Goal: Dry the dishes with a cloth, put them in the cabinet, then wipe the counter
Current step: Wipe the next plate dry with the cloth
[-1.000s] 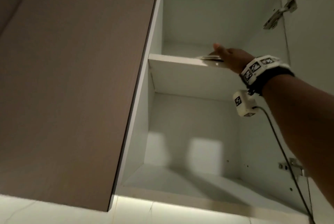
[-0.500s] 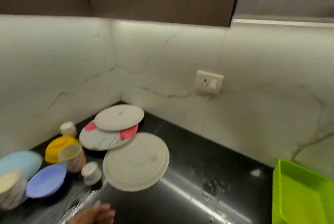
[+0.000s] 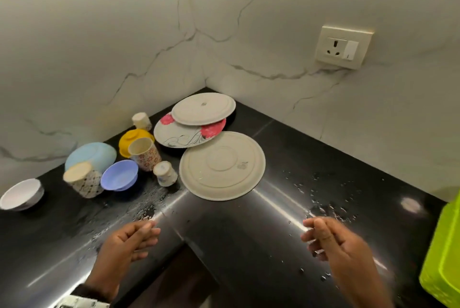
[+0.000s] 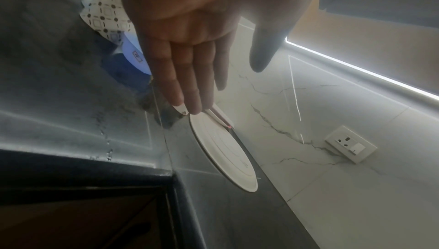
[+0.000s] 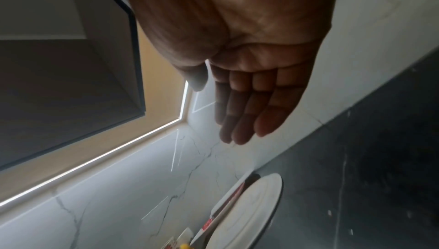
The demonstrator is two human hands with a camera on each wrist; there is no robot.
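Observation:
Three plates lie upside down in the corner of the black counter point(image 3: 286, 148): a large cream plate point(image 3: 222, 165) nearest me, a flowered plate point(image 3: 184, 134) behind it, a smaller cream plate point(image 3: 203, 108) on top of that. To their left stand cups and bowls: a floral cup point(image 3: 145, 151), a purple bowl point(image 3: 120, 175), a yellow bowl point(image 3: 133, 139), a light blue bowl point(image 3: 90, 156), a white bowl point(image 3: 22, 194). My left hand point(image 3: 139, 235) and right hand point(image 3: 321, 235) hover empty over the counter's front, fingers relaxed. The large plate point(image 4: 223, 151) lies beyond my left fingers point(image 4: 187, 82). No cloth shows.
Water drops point(image 3: 326, 205) speckle the counter right of the plates and near its inner corner. A lime green tray point(image 3: 443, 258) stands at the right edge. A wall socket point(image 3: 342, 46) sits above the counter. The cabinet underside with a light strip point(image 5: 95, 161) is overhead.
My right hand left the plate on the upper cabinet shelf and came down. My view dropped from the cabinet to the counter, and both hands now hover empty above it.

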